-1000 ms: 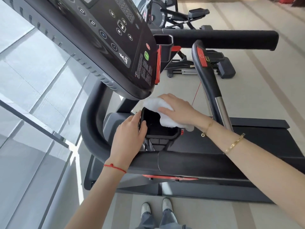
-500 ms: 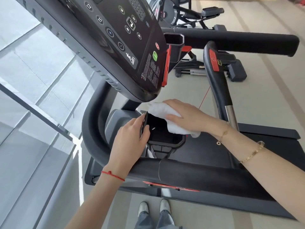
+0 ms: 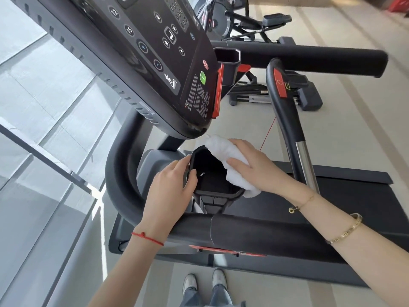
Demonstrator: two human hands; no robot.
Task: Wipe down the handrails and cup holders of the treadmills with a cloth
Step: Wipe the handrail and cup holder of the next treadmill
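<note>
A black cup holder [image 3: 210,173] sits below the treadmill console [image 3: 155,63], just past the near padded handrail [image 3: 243,231]. My left hand [image 3: 170,189] grips the holder's left rim, thumb curled over the edge. My right hand [image 3: 259,167] presses a white cloth [image 3: 223,156] flat against the holder's right rim, and the cloth hangs partly into the cup. A second cup holder [image 3: 226,57] shows on the console's far side, beside the far handrail [image 3: 309,57]. A curved centre grip [image 3: 285,111] with a red button rises on the right.
A glass wall [image 3: 44,151] runs along the left. The treadmill belt [image 3: 332,196] lies under my right arm. Other gym machines [image 3: 254,25] stand on the beige floor behind. My shoes [image 3: 203,282] are beside the treadmill's base.
My view shifted slightly, so the treadmill sits further right in frame. My right hand with the cloth slid a little along the holder's right rim. The left hand kept its grip.
</note>
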